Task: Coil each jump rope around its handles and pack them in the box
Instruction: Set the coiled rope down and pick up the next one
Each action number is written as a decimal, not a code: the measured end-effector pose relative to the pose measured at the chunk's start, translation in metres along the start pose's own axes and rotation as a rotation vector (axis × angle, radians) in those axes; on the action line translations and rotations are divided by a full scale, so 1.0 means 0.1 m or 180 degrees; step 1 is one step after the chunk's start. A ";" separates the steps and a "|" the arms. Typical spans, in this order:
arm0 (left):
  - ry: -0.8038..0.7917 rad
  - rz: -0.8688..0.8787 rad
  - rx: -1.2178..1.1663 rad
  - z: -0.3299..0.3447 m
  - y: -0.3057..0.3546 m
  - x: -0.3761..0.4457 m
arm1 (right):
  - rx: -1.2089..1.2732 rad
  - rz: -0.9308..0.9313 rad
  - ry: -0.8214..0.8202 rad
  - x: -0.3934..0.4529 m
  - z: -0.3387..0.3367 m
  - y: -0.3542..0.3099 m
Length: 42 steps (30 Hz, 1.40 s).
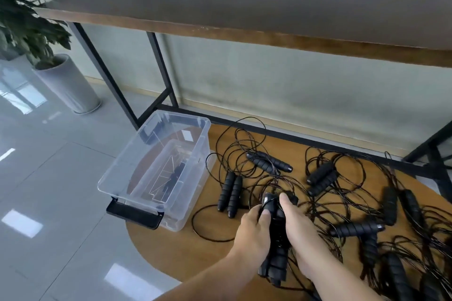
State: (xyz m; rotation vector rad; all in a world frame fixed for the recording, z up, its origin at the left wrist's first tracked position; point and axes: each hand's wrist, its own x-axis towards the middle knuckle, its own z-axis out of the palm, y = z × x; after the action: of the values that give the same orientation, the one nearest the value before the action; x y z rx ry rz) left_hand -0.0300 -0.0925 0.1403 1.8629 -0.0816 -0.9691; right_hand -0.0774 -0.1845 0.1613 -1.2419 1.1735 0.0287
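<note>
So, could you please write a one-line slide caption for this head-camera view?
Both hands grip a pair of jump-rope handles beside a clear box, loose ropes spread around.

Black ribbed handles (231,193), clear box (156,168), brown mat (176,249).

Box (156,168) left of jump ropes (342,193); table (244,7) behind both.

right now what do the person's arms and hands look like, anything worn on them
Both are bare: the left hand and right hand show no gloves, and I can make out no rings. The forearms are uncovered down to the bottom edge of the picture, with no sleeve, watch or band in view.
</note>
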 end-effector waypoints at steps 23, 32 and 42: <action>0.0613 -0.0893 -0.0651 -1.66 -1.33 0.73 | -0.0714 0.0150 -0.0780 0.78 1.74 1.17; 0.0547 -0.0915 -0.0435 -1.82 -1.66 0.85 | -0.0962 0.0136 -0.0803 0.96 1.99 1.39; 0.0565 -0.0853 -0.0362 -1.81 -1.83 0.96 | -0.2886 -0.0756 -0.0416 1.11 1.75 1.45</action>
State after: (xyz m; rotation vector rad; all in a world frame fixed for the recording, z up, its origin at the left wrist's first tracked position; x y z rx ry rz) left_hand 0.0897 0.0898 -0.0267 1.8757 0.3312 -0.9615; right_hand 0.0061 -0.0596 -0.0417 -2.1279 0.8978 0.5025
